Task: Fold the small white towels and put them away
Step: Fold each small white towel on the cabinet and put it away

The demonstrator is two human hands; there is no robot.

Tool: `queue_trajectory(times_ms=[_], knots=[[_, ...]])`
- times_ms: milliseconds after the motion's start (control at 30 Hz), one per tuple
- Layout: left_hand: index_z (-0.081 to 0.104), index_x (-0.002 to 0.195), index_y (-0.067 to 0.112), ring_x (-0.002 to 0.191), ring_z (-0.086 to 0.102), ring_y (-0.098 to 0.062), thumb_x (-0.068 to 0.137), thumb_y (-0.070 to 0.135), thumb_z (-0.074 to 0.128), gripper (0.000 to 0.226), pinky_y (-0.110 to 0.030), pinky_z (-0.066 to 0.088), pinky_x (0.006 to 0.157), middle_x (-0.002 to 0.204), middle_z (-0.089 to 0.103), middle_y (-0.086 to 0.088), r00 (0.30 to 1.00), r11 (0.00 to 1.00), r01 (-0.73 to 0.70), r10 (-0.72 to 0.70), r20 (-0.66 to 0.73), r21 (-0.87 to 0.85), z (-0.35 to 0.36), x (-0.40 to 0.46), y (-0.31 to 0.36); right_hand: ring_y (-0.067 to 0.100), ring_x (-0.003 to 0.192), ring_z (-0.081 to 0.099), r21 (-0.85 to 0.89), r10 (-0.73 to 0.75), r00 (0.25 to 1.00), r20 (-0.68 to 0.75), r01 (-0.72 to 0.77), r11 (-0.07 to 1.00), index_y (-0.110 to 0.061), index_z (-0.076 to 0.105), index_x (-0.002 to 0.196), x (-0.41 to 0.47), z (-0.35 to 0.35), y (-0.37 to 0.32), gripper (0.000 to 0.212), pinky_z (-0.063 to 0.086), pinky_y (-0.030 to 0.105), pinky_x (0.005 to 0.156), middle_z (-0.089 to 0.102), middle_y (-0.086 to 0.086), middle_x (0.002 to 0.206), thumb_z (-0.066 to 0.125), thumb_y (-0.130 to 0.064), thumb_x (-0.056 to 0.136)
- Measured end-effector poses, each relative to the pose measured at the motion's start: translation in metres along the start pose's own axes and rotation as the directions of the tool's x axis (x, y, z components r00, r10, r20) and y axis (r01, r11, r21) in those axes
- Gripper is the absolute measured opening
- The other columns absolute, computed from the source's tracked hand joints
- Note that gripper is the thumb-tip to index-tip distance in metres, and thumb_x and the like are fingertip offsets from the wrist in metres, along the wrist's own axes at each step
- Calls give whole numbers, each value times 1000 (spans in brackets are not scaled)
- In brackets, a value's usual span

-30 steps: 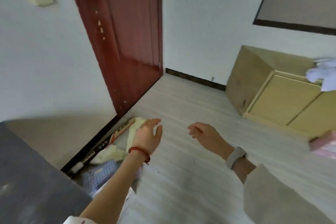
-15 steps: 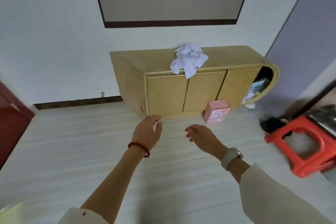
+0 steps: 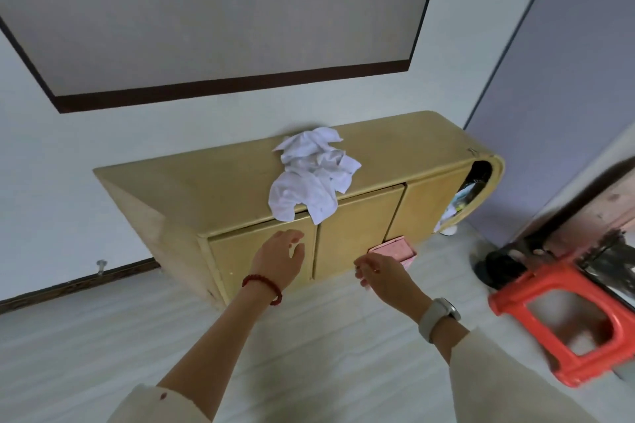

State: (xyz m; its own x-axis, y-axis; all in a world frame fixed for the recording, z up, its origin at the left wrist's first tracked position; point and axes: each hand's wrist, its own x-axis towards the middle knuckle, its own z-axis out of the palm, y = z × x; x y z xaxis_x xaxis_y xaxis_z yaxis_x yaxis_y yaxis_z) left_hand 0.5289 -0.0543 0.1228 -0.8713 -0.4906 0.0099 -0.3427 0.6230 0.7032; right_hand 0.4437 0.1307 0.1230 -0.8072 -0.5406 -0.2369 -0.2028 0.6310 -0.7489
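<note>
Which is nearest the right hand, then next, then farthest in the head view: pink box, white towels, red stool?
1. Pink box, just beyond the right hand.
2. White towels, up on the cabinet, left.
3. Red stool, far right.

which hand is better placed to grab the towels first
Probably left. The left hand is open and raised just below the towels hanging over the cabinet edge. The right hand sits lower and off to the side, near the pink box.
</note>
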Motion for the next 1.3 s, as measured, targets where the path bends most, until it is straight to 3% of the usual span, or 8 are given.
queue_trajectory(times_ms=[233,333,567,733,800,933,1167,1300], knots=[[56,120,14,110,54,-15,91,18,50,30,-27,40,96,121,58,0,994,1000,9,-6,113,-23,51,144,-3,23,89,63,-53,81,991,-102,-87,995,-11,62,108,152,-33,14,25,48,30,83,69,8,96,46,-7,90],[57,119,14,109,54,-15,91,17,50,29,-26,39,97,120,58,-1,993,998,46,-41,114,-39,77,202,-9,25,95,60,-133,11,993,-115,-26,991,-10,60,113,230,-36,27,27,41,24,85,65,9,104,46,-6,90],[55,121,14,113,50,-16,92,16,49,30,-21,34,96,122,57,-2,975,982,189,-188,118,3,119,328,-13,24,115,43,-464,-14,997,72,45,885,-24,37,133,387,-38,57,48,44,33,78,37,3,126,51,-15,88],[53,123,15,114,47,-18,90,14,52,33,-24,35,99,125,54,-2,959,970,244,-242,149,8,128,376,-14,26,72,60,-550,-269,940,211,342,762,-11,59,71,445,-38,60,22,39,23,39,56,7,80,78,-6,60],[50,126,17,116,44,-20,89,16,54,38,-27,34,100,128,51,-1,951,970,241,-244,191,42,128,391,-16,28,80,59,-456,-314,913,261,404,793,-7,60,78,460,-45,48,4,49,32,54,59,10,83,61,-11,78],[51,126,21,117,42,-19,84,20,60,43,-28,34,98,126,52,3,959,976,217,-214,184,3,119,426,-10,23,89,54,-306,-355,881,312,447,841,-10,55,107,486,-79,6,19,40,31,78,61,8,99,41,-15,95],[57,78,23,75,51,-13,79,12,68,16,-25,40,73,77,57,6,997,952,71,-69,17,-299,44,501,36,20,77,57,-51,-441,896,-49,439,897,-7,60,100,517,-145,-81,14,45,27,72,60,-5,88,49,-10,92],[59,83,15,73,52,-13,83,19,66,8,-23,43,73,77,58,4,997,973,-72,68,-28,-221,-1,537,69,7,72,54,-24,-468,840,-274,480,877,-8,61,97,531,-194,-111,13,41,7,64,59,-9,88,50,-7,92]])
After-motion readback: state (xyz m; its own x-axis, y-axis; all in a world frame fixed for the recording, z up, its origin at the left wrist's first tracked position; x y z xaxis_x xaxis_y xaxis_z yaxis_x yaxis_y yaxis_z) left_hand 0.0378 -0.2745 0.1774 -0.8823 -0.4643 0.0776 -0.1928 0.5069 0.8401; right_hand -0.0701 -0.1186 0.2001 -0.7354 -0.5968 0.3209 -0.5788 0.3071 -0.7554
